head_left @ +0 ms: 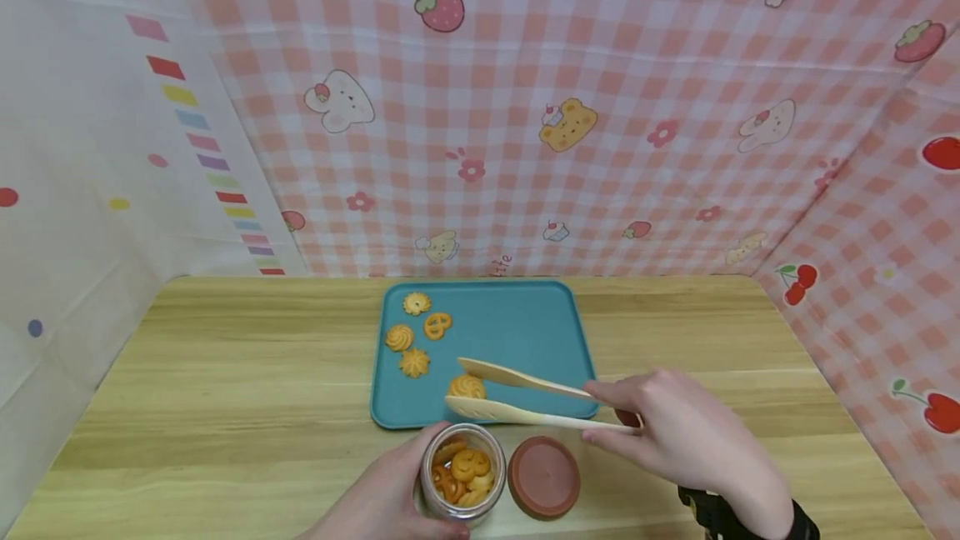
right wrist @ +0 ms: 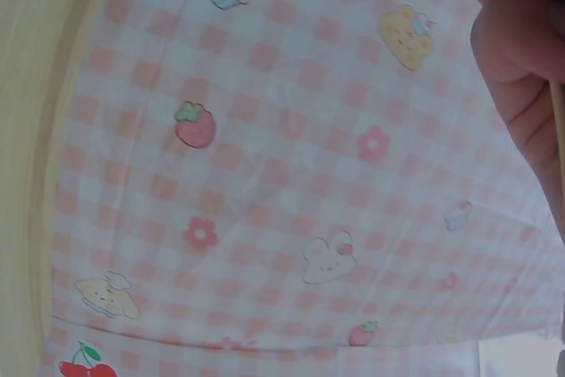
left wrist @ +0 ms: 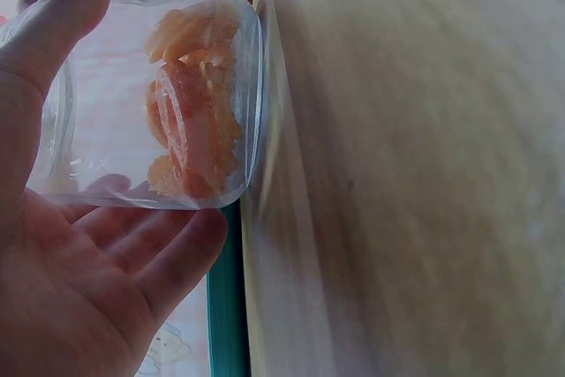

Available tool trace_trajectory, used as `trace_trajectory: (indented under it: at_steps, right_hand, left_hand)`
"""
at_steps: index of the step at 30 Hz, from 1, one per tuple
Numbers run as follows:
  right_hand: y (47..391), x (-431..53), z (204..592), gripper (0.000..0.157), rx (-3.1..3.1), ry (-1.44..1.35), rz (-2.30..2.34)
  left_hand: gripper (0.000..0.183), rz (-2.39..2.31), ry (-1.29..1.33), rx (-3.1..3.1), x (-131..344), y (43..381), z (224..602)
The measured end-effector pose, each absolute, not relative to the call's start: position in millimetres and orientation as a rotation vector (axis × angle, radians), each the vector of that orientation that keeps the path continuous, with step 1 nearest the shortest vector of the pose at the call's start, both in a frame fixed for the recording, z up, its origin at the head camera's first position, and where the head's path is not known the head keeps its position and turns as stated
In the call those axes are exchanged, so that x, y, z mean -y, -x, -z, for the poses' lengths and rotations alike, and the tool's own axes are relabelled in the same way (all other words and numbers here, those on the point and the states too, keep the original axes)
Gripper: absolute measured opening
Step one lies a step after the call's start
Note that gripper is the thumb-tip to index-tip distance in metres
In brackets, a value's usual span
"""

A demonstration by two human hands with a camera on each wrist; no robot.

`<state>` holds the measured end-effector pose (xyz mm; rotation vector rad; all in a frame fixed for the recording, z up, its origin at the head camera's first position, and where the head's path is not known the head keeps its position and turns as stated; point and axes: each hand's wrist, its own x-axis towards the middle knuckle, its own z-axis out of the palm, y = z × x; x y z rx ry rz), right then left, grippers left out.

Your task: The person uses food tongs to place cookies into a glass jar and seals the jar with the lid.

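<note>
My left hand (head_left: pixel 386 490) holds a clear jar (head_left: pixel 501 494), thumb and fingers round its side. Its open mouth shows several cookies (head_left: pixel 471 463), and in the left wrist view they lie heaped at the jar's base. My right hand (head_left: pixel 690 432) grips wooden tongs (head_left: pixel 517 415) with their arms parted. Between the tong tips is a round swirled cookie (head_left: pixel 467 387), over the near edge of the teal tray (head_left: pixel 517 323). In the right wrist view only part of the right hand (right wrist: pixel 525 59) shows, at the upper right.
On the tray's left side lie a pretzel-shaped cookie (head_left: pixel 437 326) and a few more cookies (head_left: pixel 414 362). A reddish-brown lid (head_left: pixel 545 477) rests on the wooden table (head_left: pixel 262 407) right beside the jar. Pink checked cloth (head_left: pixel 495 107) hangs behind the table and along its right side.
</note>
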<state>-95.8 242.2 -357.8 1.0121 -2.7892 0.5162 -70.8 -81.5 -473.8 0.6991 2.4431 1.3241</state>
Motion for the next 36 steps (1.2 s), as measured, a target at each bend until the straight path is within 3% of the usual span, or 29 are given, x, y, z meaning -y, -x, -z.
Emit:
trace_trajectory:
  at_steps: [7,36]
  right_hand:
    - [84.0,-243.8,348.7,0.025,2.772,-1.029,-0.498]
    - [68.0,-234.8,344.0,0.034,2.809,-1.188,-0.614]
  left_hand:
    - [0.092,-1.314,-0.716,-2.47,83.6,71.2,473.6]
    - [0.084,-1.356,-0.85,-2.508,92.5,73.5,473.4]
